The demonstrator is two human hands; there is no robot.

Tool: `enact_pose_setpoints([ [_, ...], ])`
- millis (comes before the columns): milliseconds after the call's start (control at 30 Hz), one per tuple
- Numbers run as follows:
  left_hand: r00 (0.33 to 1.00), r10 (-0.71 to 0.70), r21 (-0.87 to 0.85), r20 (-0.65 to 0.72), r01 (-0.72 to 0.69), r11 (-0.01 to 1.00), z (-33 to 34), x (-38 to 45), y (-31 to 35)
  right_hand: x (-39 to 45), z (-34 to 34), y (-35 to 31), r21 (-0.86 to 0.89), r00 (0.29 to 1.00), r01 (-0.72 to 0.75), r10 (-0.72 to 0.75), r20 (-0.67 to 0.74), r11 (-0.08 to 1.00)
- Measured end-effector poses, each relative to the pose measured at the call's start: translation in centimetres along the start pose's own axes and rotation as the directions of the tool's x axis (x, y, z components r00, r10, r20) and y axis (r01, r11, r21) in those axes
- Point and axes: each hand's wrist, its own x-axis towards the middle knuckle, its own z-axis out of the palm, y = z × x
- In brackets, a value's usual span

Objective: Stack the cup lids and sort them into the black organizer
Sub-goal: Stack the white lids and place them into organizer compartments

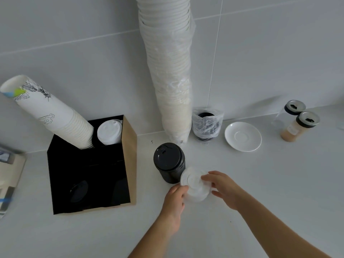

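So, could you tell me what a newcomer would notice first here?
The tall cup stack rising against the back wall dominates. Below it, both hands, left hand and right hand, hold white lids beside a stack of black lids. At left, the black organizer holds leaning printed cups.

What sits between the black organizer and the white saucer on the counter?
In the head view: a stack of black lids, with the tall cup stack and bagged black lids farther back.

White counter [260,183] carried a black organizer [89,183] at left, a black lid stack [169,162] just right of it, a tall wrapped cup stack [171,90] by the wall, bagged black lids [206,125], a white saucer [243,136], two jars [297,123] far right.
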Motion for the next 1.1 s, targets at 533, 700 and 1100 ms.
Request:
enact_pose_setpoints([
  [533, 0.989, 0.126, -0.094, 0.079, -0.119, 0.988, -6.9, -2.7, -3.2, -4.7, 3.9, 1.7, 0.054, 0.995, 0.063, -0.067, 0.073, 0.997],
  [700, 0.981, 0.176, -0.106, 0.087, -0.166, 0.98, -10.9, -4.4, -3.2, -6.6, 7.6, 1.8, 0.043, 0.994, 0.081, -0.083, 0.07, 0.996],
  [1100, 0.957, 0.275, -0.227, 0.089, -0.25, 0.941, -19.1, -7.6, -1.8, -9.9, 16.9, 0.2, 0.02, 0.977, 0.198, -0.199, 0.08, 0.98],
])
